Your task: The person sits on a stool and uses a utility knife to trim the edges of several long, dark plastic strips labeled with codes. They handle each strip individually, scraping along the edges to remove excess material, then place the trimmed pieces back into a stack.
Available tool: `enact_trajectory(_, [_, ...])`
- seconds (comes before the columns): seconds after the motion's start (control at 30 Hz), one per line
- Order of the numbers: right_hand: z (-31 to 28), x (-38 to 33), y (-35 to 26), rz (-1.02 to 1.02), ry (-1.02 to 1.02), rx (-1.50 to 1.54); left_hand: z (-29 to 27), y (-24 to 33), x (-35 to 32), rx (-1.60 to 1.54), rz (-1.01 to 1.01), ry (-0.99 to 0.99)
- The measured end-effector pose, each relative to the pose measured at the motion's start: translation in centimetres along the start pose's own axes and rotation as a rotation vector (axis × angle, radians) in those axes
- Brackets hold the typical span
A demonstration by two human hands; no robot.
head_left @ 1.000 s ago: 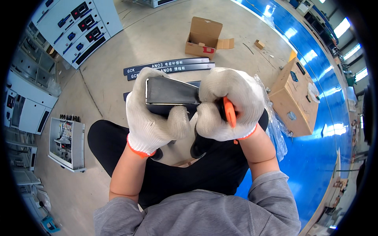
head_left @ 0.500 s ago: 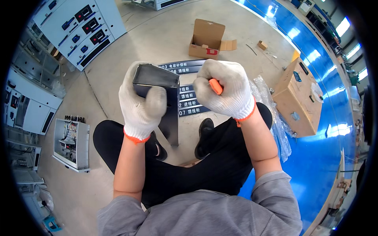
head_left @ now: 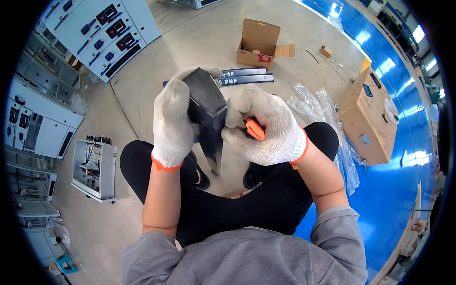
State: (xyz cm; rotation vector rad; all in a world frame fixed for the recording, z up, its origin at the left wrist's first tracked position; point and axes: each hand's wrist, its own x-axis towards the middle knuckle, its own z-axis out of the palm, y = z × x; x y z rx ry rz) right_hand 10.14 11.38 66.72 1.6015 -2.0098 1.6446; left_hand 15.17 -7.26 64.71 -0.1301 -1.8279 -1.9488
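My left hand (head_left: 176,118), in a white knit glove with an orange cuff, grips a dark label strip or panel piece (head_left: 209,97) that is black, long and folded-looking. The piece tilts, its narrow end hanging down between my knees. Close against its right edge is my right hand (head_left: 263,126), gloved the same way and closed round a tool with an orange handle (head_left: 255,128). The tool's working end is hidden by the fingers and the black piece. Past my hands, black label strips with white lettering (head_left: 247,76) lie on the floor, partly covered.
An open cardboard box (head_left: 256,52) stands ahead, a tiny carton (head_left: 326,51) to its right. Clear plastic wrap (head_left: 327,114) lies beside a large brown box (head_left: 370,118). At left sit an open electrical unit (head_left: 95,171) and white switchgear cabinets (head_left: 107,38).
The black piece has turned and tilted in my left hand. My right hand has come down and left, up against its edge, with the orange handle still in its grip.
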Motion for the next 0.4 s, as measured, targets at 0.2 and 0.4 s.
enact_trajectory(0.2, [0.2,0.0,-0.5,0.059,-0.049,0.084,1.1,0.8,-1.9,0.304,0.147,0.107])
enact_trajectory(0.4, [-0.1,-0.6,0.8,0.181,-0.171,0.571,0.6,0.9,-2.7,0.194,0.126,0.028])
